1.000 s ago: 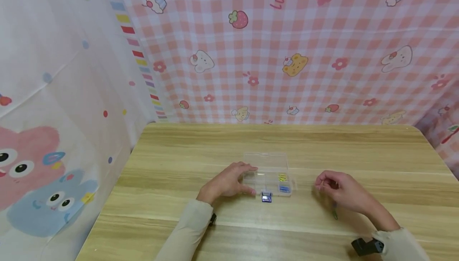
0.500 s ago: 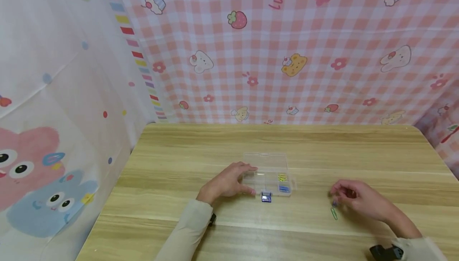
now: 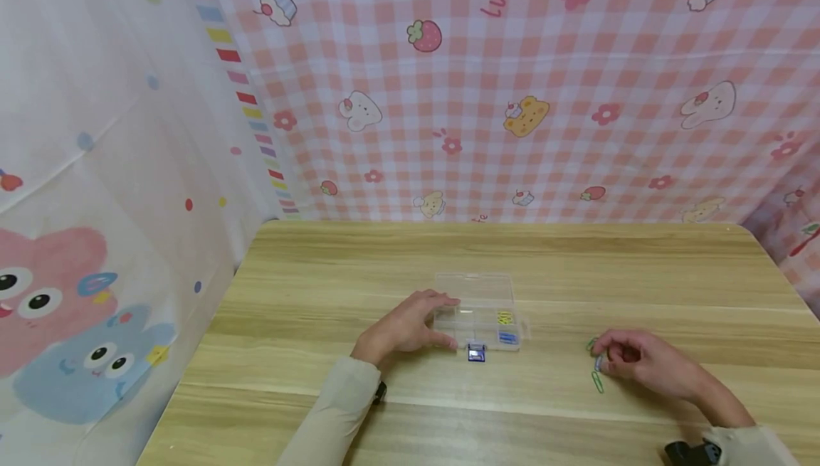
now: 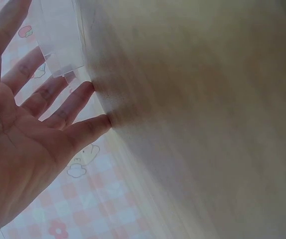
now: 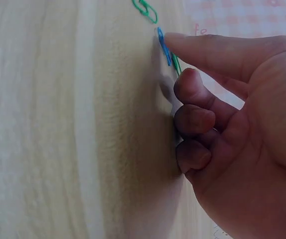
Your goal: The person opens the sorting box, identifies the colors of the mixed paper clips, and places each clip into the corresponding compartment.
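Observation:
My left hand point(image 3: 410, 320) rests at the left side of a clear plastic compartment box point(image 3: 474, 343), thumb along the front and fingers toward the hinge. In the left wrist view its fingers point(image 4: 66, 107) are spread and fairly straight, fingertips down at the table by the box's clear lid point(image 4: 58, 35). My right hand point(image 3: 647, 363) is low over the table right of the box, thumb and forefinger pinching a small blue paper clip point(image 5: 164, 47); the other fingers are curled. Green paper clips point(image 3: 597, 382) lie close by, one nearer me and another beyond the fingertips.
The box's lid point(image 3: 474, 287) is folded back, and its blue latch point(image 3: 476, 353) hangs at the front. Yellow pieces point(image 3: 505, 317) and blue pieces point(image 3: 508, 338) fill two right compartments. Behind the wooden table point(image 3: 359, 260) hangs a checked pink cloth point(image 3: 480, 96).
My right hand has moved right and toward me, away from the box, and down to the paper clips, closing its thumb and forefinger on the blue one. The left hand stays at the box.

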### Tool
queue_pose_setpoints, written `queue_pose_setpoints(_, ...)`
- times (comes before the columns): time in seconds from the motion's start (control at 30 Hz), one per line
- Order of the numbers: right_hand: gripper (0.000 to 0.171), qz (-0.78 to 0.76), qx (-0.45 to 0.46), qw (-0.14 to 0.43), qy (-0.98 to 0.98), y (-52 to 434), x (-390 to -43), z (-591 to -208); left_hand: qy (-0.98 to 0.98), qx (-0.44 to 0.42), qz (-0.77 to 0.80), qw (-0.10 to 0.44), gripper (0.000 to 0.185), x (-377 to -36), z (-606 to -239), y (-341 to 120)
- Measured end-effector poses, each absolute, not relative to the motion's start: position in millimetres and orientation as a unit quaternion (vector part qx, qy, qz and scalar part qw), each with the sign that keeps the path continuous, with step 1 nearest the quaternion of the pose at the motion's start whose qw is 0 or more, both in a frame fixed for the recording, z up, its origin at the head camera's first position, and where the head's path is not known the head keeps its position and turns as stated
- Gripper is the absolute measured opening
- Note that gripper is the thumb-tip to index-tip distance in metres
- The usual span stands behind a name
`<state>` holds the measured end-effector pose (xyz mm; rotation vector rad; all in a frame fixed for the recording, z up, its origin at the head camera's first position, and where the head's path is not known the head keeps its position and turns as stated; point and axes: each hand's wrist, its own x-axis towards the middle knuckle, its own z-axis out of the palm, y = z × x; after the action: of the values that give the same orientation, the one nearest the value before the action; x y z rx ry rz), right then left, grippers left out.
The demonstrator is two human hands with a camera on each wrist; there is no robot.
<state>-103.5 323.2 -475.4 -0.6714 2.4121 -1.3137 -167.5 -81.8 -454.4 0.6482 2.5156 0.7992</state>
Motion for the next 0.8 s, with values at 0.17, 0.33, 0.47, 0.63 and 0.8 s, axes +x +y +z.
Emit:
queue_pose_setpoints(0.17, 0.010, -0.445, -0.245, 0.140, 0.850, 325.2, -103.6, -480.2, 0.905, 0.230, 0.287, 0.212, 0.071, -167.6, -454.8, -81.3)
queue_pose_setpoints(0.33, 0.006, -0.430, -0.229, 0.140, 0.862, 323.2, -103.3, -480.5, 0.905, 0.224, 0.290, 0.217, 0.072, -167.3, -454.4, -81.1)
queue_pose_setpoints(0.47, 0.004, -0.423, -0.210, 0.158, 0.867, 320.9, -103.2, -478.4, 0.903, 0.230, 0.291, 0.215, 0.072, -167.4, -453.6, -81.8)
queue_pose_setpoints(0.63, 0.001, -0.417, -0.189, 0.177, 0.871, 319.6, -103.3, -476.8, 0.902, 0.236, 0.292, 0.212, 0.072, -167.2, -453.4, -82.4)
queue_pose_setpoints(0.8, 0.005, -0.419, -0.174, 0.189, 0.871, 318.9, -101.9, -476.4, 0.902, 0.235, 0.292, 0.213, 0.072, -167.3, -453.8, -82.2)
